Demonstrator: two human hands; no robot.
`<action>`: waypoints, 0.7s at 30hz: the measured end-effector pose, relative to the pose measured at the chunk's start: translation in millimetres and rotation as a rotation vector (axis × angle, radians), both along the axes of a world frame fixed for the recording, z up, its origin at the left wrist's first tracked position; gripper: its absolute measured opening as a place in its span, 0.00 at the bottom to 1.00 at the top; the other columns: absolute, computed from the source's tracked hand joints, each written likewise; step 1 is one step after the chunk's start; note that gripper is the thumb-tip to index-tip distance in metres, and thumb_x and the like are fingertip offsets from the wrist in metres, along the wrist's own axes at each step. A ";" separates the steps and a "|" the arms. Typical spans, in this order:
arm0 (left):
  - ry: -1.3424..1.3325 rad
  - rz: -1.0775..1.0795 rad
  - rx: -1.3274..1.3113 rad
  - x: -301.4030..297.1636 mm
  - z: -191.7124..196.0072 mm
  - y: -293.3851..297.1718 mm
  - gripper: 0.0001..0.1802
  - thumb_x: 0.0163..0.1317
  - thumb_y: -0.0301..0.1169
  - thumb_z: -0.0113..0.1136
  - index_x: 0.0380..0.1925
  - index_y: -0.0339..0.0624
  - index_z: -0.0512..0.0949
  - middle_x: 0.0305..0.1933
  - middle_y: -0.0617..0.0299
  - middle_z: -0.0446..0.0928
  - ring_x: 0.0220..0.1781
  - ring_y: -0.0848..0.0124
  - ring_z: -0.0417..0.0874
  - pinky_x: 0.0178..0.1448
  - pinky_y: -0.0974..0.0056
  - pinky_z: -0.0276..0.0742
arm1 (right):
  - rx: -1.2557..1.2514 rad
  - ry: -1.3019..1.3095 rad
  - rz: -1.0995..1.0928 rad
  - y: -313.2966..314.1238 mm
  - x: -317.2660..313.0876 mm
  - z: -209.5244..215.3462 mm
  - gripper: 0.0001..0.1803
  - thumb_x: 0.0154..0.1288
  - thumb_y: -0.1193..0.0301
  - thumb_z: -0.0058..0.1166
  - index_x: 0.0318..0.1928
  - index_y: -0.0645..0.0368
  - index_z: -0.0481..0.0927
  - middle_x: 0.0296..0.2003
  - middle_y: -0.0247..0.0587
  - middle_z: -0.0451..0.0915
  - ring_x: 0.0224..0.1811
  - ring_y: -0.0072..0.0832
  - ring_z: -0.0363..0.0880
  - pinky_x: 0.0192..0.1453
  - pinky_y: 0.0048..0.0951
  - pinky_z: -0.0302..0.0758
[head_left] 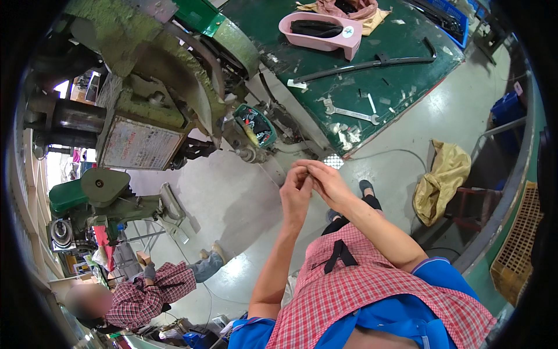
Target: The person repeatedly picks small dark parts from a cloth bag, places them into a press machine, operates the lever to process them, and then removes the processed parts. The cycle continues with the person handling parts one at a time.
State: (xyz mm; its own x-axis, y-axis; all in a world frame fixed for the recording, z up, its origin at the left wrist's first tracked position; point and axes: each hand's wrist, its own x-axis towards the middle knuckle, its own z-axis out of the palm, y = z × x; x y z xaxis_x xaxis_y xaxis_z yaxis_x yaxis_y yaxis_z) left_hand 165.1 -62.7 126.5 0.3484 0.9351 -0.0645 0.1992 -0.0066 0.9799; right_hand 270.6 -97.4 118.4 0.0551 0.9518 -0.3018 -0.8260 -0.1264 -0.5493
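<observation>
Left hand (295, 192) and right hand (329, 184) meet in front of body, fingers curled, fingertips brought together; whether small piece sits pinched between them, cannot tell. Nearest things: near corner of green worktop (401, 72), and green bin (271, 132) of small parts beside machine (154, 99). On worktop: wrench (353, 114) lying flat near corner, black bent bar (349, 67) beyond, pink tray (314, 40) farther back, dark bundle (317, 28) inside. Yellow sack (442, 183) on floor, right.
</observation>
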 end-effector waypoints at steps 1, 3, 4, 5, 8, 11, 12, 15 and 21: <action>-0.014 -0.019 -0.065 -1.5 3.4 -5.6 0.08 0.62 0.25 0.54 0.41 0.37 0.73 0.30 0.66 0.75 0.24 0.83 0.70 0.25 0.76 0.64 | -0.046 0.071 -0.031 -5.8 -2.0 -11.3 0.17 0.70 0.72 0.40 0.54 0.67 0.69 0.49 0.44 0.75 0.47 0.25 0.76 0.50 0.23 0.74; -0.053 -0.061 -0.168 -15.6 0.9 -12.3 0.11 0.62 0.25 0.53 0.44 0.37 0.73 0.32 0.64 0.77 0.24 0.83 0.70 0.26 0.76 0.65 | -0.150 0.097 -0.060 -17.0 -7.5 -28.5 0.17 0.69 0.72 0.40 0.54 0.68 0.69 0.49 0.45 0.75 0.47 0.26 0.77 0.50 0.24 0.75; -0.036 0.000 -0.182 -26.3 -5.4 -10.0 0.10 0.62 0.26 0.54 0.44 0.37 0.74 0.32 0.65 0.77 0.24 0.83 0.70 0.25 0.76 0.65 | -0.199 0.106 -0.074 -20.8 -9.3 -34.0 0.17 0.69 0.72 0.41 0.54 0.68 0.69 0.48 0.46 0.76 0.46 0.27 0.78 0.49 0.25 0.76; -0.020 0.062 -0.197 -40.1 -12.5 -4.2 0.10 0.62 0.26 0.54 0.44 0.38 0.74 0.31 0.65 0.76 0.24 0.83 0.70 0.25 0.76 0.64 | -0.231 0.088 -0.096 -22.5 -11.1 -38.4 0.16 0.69 0.72 0.42 0.52 0.67 0.70 0.48 0.47 0.77 0.46 0.29 0.78 0.47 0.26 0.78; -0.068 0.264 -0.226 -76.2 -12.7 28.8 0.11 0.62 0.28 0.53 0.44 0.39 0.75 0.31 0.65 0.76 0.24 0.83 0.70 0.25 0.76 0.64 | -0.285 0.014 -0.079 -17.2 -10.1 -42.6 0.14 0.68 0.72 0.43 0.50 0.66 0.72 0.44 0.45 0.78 0.43 0.27 0.79 0.44 0.26 0.78; -0.083 0.396 -0.151 -92.5 -3.0 56.7 0.11 0.62 0.28 0.52 0.44 0.39 0.75 0.32 0.65 0.76 0.26 0.83 0.70 0.25 0.76 0.65 | -0.227 -0.050 -0.056 2.5 -14.6 -34.1 0.12 0.67 0.71 0.44 0.46 0.64 0.73 0.42 0.44 0.78 0.41 0.26 0.79 0.43 0.26 0.78; -0.073 0.434 -0.113 -99.5 -1.6 64.5 0.11 0.62 0.28 0.52 0.44 0.39 0.76 0.32 0.64 0.76 0.26 0.83 0.70 0.25 0.76 0.65 | -0.216 -0.066 -0.033 9.9 -20.1 -32.8 0.11 0.67 0.71 0.44 0.46 0.63 0.73 0.41 0.43 0.78 0.40 0.26 0.79 0.43 0.26 0.78; 0.066 0.434 0.113 -118.6 -8.0 78.9 0.13 0.60 0.30 0.55 0.43 0.36 0.76 0.38 0.62 0.76 0.35 0.73 0.75 0.41 0.68 0.72 | -0.164 -0.106 0.046 28.6 -40.3 -32.5 0.10 0.67 0.70 0.46 0.44 0.62 0.74 0.38 0.39 0.78 0.37 0.23 0.78 0.38 0.23 0.76; 0.150 0.522 0.440 -72.9 0.5 111.5 0.21 0.52 0.31 0.63 0.46 0.38 0.72 0.44 0.54 0.70 0.42 0.61 0.74 0.48 0.61 0.71 | -0.227 -0.087 0.145 36.1 -49.2 -66.7 0.10 0.66 0.64 0.48 0.40 0.57 0.75 0.30 0.30 0.75 0.28 0.15 0.71 0.28 0.16 0.69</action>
